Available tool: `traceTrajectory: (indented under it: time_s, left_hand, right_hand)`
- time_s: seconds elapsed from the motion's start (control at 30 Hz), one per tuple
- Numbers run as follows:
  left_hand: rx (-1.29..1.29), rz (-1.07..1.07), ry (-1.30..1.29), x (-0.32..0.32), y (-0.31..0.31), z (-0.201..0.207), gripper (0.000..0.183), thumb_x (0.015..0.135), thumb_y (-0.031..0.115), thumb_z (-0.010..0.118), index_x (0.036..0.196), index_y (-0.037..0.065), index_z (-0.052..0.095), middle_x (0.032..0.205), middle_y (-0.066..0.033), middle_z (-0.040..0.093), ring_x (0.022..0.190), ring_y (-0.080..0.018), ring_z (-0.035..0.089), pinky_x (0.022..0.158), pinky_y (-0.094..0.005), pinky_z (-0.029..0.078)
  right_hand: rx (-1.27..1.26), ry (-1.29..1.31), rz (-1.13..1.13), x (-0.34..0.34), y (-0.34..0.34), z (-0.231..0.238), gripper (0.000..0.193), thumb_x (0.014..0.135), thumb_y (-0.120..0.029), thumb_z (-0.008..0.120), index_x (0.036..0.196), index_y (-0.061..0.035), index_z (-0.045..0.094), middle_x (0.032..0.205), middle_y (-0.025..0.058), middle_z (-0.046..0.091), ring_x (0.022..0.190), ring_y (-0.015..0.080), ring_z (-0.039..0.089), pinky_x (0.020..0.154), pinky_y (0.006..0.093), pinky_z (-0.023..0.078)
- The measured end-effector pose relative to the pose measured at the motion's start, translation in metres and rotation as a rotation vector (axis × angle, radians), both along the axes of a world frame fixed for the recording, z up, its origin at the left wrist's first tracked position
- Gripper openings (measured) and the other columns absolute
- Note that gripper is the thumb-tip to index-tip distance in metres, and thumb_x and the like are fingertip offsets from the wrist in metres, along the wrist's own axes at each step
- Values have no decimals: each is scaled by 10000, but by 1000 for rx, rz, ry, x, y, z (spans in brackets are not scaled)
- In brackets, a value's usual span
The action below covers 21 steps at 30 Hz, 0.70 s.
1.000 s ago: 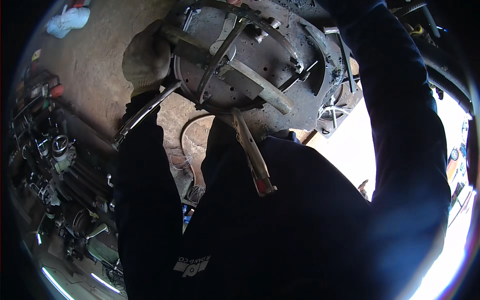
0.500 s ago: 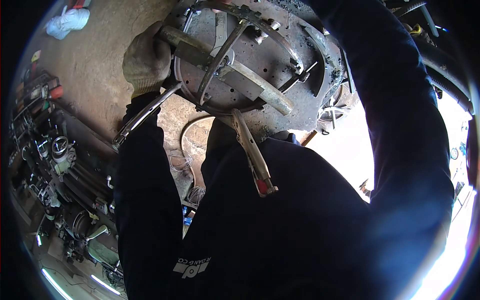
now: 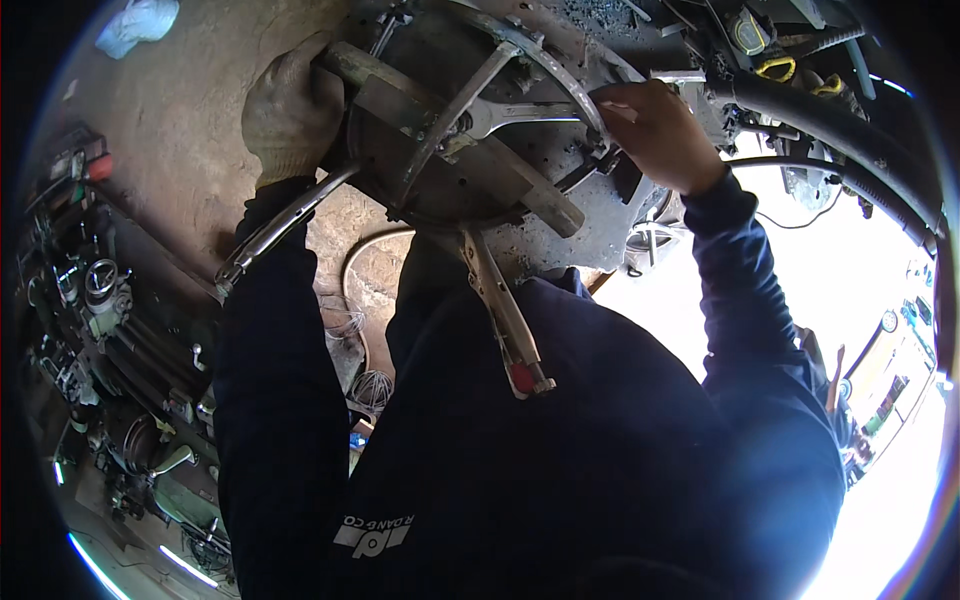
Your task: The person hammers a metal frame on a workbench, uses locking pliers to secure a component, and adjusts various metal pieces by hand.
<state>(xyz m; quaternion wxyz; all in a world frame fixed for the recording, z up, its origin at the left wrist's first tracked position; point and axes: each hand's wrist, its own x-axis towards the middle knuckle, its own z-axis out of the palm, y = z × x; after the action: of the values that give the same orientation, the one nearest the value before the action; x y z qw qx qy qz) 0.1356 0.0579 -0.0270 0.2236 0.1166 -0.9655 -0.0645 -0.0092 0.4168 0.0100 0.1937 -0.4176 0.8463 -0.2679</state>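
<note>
A steel frame of curved bands and a round ring lies on a dark metal plate, with a straight metal bar running across it. My left hand, in a dirty work glove, is closed around the bar's far-left end. A wrench lies across the frame, its head at a bolt near the middle, under a curved band. My bare right hand grips the wrench's right end, its fingertips partly behind the band. Two locking pliers, one at left and one at front, clamp the ring's near edge.
Dark hoses and a tape measure lie at the right back. Machinery with a handwheel stands at left. A thin hose curves over the floor below. A white cloth bundle lies at the far left.
The wrench has swung from pointing away at the back to pointing right. My right hand has come nearer and to the right with it. My left hand stays at the bar's end.
</note>
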Motion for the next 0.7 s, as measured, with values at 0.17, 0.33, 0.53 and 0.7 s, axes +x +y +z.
traceTrajectory:
  time_s: [0.17, 0.33, 0.53, 0.7]
  left_hand:
    - [12, 5, -11, -2, -1, 0, 363, 815, 164, 639, 1163, 242, 704, 1028, -114, 732, 913, -340, 702, 790, -453, 570]
    - [11, 8, -14, -4, -1, 0, 357, 823, 176, 651, 1167, 253, 708, 1018, -120, 732, 923, -339, 702, 798, -454, 567]
    - [33, 48, -65, -11, 5, 4, 334, 850, 229, 647, 1178, 255, 710, 1026, -123, 732, 933, -348, 701, 802, -465, 562]
    - [67, 43, -59, -2, -1, 1, 342, 858, 254, 621, 1187, 240, 712, 1030, -128, 734, 947, -357, 699, 826, -479, 556]
  right_hand:
    - [73, -68, -134, -12, 16, 12, 246, 981, -301, 673, 1055, -76, 738, 931, 110, 742, 831, 218, 741, 737, 344, 576]
    - [-68, 161, 102, -56, -4, 10, 240, 958, -320, 689, 1038, -103, 755, 967, 110, 738, 827, 275, 730, 730, 383, 575]
    - [-314, 721, 675, -108, -56, 22, 231, 933, -288, 668, 917, -85, 776, 872, 97, 748, 835, 278, 697, 767, 405, 543]
    - [-5, 303, 610, -117, -103, 43, 290, 931, -336, 670, 954, -69, 780, 955, 100, 749, 902, 279, 685, 809, 408, 531]
